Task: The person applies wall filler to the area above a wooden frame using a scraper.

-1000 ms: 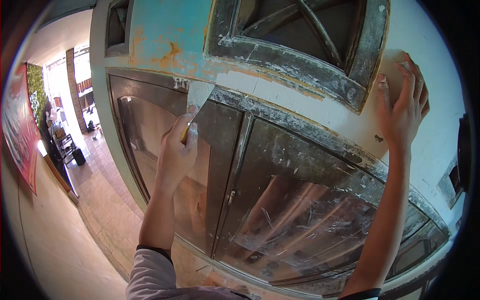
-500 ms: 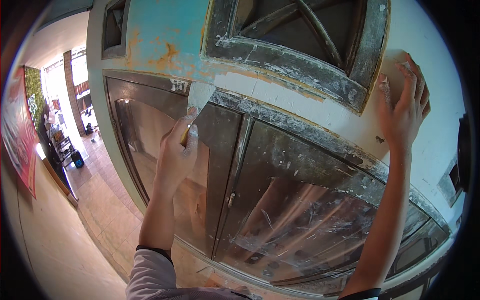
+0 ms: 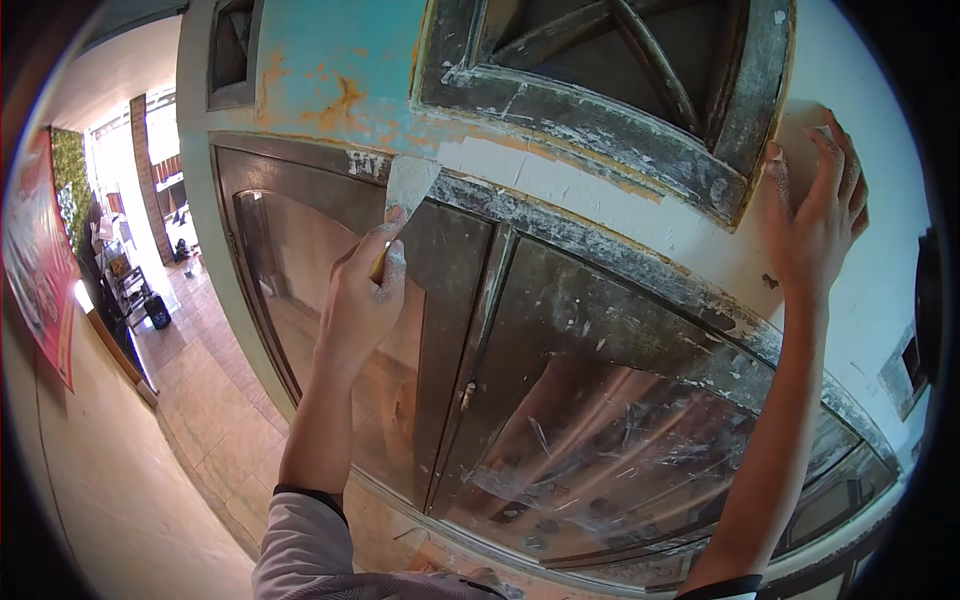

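My left hand (image 3: 370, 280) is closed round the handle of a putty knife, a little yellow showing between the fingers. White-smeared, its broad blade (image 3: 412, 184) lies against the top edge of the dark door frame (image 3: 600, 235), at the left end of a strip of white filler (image 3: 545, 172). Farther right, my right hand (image 3: 815, 210) rests on the pale wall (image 3: 850, 300) with fingers spread, beside the lower corner of a wooden vent frame (image 3: 600, 125). White dust coats the fingertips of both hands.
Below the hands stand dark double doors with glass panes (image 3: 610, 450), spattered white. Turquoise wall with rust-coloured patches (image 3: 340, 90) lies up left. A red banner (image 3: 38, 270) hangs at far left, beside a tiled passage (image 3: 215, 400) leading to a bright opening.
The whole view has shifted slightly, so things sit a little farther right. The putty knife stays at the frame's top edge in my left hand; my right hand stays on the wall.
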Motion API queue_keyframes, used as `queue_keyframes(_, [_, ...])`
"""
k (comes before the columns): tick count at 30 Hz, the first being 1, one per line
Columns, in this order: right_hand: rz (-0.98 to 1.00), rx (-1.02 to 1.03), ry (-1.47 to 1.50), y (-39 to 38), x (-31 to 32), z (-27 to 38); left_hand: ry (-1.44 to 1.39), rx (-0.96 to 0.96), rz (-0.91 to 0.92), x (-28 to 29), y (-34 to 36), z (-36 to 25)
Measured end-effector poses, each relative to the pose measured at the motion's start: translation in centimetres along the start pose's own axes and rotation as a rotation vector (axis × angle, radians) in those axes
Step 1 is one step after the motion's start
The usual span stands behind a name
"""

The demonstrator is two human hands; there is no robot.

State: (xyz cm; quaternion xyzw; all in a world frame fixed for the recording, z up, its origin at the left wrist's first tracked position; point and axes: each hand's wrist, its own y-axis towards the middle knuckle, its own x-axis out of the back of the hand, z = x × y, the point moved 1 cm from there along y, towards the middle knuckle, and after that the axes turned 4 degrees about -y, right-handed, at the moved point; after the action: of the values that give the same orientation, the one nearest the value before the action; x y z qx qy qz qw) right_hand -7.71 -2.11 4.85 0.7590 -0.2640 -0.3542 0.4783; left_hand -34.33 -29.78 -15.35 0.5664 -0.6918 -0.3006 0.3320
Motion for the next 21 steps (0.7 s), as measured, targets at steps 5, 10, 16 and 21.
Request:
queue_keyframes(5, [0.001, 0.001, -0.021, 0.1, 0.1, 0.3, -0.004, -0.081, -0.011, -0.2, 0.4, 0.3])
queue_keyframes(10, [0.010, 0.004, -0.037, 0.1, 0.1, 0.4, -0.034, -0.169, -0.022, -0.6, 1.5, 0.3])
queue_keyframes(16, [0.006, -0.007, -0.011, 0.0, 0.1, 0.3, -0.045, -0.129, -0.030, -0.2, 1.4, -0.1])
queue_keyframes(21, [0.006, -0.020, 0.035, 0.1, 0.4, 0.5, -0.038, -0.052, 0.022, 0.4, 0.3, 0.1])
